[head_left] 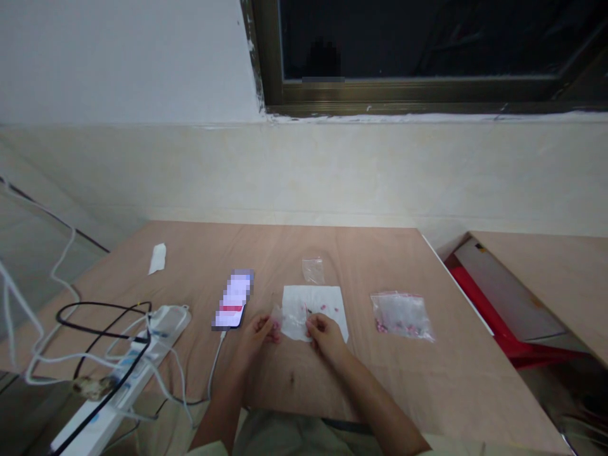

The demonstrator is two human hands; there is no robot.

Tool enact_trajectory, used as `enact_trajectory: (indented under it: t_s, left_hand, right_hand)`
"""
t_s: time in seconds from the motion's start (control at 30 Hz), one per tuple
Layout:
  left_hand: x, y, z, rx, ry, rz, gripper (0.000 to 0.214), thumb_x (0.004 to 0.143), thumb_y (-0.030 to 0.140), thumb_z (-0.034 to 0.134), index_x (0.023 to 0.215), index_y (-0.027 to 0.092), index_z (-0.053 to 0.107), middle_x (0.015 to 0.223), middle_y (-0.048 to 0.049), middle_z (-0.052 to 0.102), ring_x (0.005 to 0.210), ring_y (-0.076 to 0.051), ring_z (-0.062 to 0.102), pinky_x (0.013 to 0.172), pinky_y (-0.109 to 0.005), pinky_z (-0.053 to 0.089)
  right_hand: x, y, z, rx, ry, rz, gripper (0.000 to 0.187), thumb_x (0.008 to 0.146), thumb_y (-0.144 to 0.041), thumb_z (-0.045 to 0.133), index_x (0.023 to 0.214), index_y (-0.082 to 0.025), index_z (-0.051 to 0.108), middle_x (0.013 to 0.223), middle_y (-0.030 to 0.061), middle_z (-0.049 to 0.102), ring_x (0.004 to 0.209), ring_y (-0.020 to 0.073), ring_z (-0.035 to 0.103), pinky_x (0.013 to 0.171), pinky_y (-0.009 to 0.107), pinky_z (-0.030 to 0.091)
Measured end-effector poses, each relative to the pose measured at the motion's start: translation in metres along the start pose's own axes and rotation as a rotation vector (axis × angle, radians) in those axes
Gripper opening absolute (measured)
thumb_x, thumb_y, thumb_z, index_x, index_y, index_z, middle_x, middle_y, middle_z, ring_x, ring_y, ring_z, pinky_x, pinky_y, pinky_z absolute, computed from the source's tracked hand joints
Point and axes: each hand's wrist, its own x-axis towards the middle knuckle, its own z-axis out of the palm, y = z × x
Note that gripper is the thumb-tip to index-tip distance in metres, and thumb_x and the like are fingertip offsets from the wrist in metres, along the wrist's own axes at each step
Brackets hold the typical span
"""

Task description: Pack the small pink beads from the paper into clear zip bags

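Note:
My left hand is closed on a small clear plastic bag, and pink bits show at its fingertips. A sheet of white paper lies just to the right of that hand, with several small pink-red pieces scattered on it. Over the paper's lower part, my right hand has thumb and fingers pinched together. A thin reddish sliver and a dark speck show by its fingertips, but what they grip is too small to make out. Behind the paper lies another small clear zip bag.
A larger clear zip bag with pink-red pieces lies to the right. On the left are a lit phone on a white cable, a white power strip with tangled cords, and a scrap of white paper. A wall borders the wooden table.

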Motion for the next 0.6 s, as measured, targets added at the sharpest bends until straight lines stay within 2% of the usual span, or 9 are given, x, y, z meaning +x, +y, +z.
enact_trajectory:
  t_s: [0.1,0.23,0.4,0.6]
  left_hand:
    - [-0.002,0.001,-0.002,0.011,0.022,-0.024,0.024,0.062,0.040,0.059,0.067,0.017,0.053,0.060,0.0027,0.058,0.049,-0.013,0.056,0.051,-0.026,0.047]
    - [-0.002,0.002,-0.005,0.081,-0.014,-0.006,0.027,0.061,0.044,0.058,0.061,0.018,0.050,0.051,0.0042,0.054,0.046,-0.013,0.055,0.049,-0.025,0.045]
    - [0.000,0.003,-0.007,0.190,-0.021,0.032,0.032,0.061,0.048,0.055,0.056,0.018,0.045,0.040,0.0077,0.045,0.036,-0.009,0.045,0.039,-0.021,0.037]
    - [-0.006,0.014,-0.003,0.235,-0.038,0.098,0.035,0.062,0.050,0.051,0.055,0.017,0.044,0.042,0.0081,0.040,0.035,-0.007,0.038,0.034,-0.019,0.030]
  right_hand:
    - [0.001,0.003,-0.001,0.001,0.005,0.012,0.021,0.069,-0.038,0.047,0.062,-0.018,0.045,0.047,-0.0057,0.047,0.032,0.0057,0.037,0.034,0.019,0.027]
    - [0.001,0.007,-0.001,0.013,-0.003,0.018,0.024,0.070,-0.041,0.047,0.061,-0.019,0.045,0.042,-0.0073,0.042,0.030,0.0057,0.036,0.033,0.018,0.026]
    - [0.002,0.009,-0.001,0.016,0.015,0.024,0.025,0.068,-0.043,0.049,0.062,-0.019,0.047,0.040,-0.0073,0.042,0.030,0.0061,0.035,0.033,0.018,0.026]
    - [0.003,0.007,-0.001,0.015,0.050,0.061,0.029,0.065,-0.047,0.051,0.060,-0.019,0.048,0.038,-0.0071,0.043,0.032,0.0068,0.037,0.033,0.019,0.026]
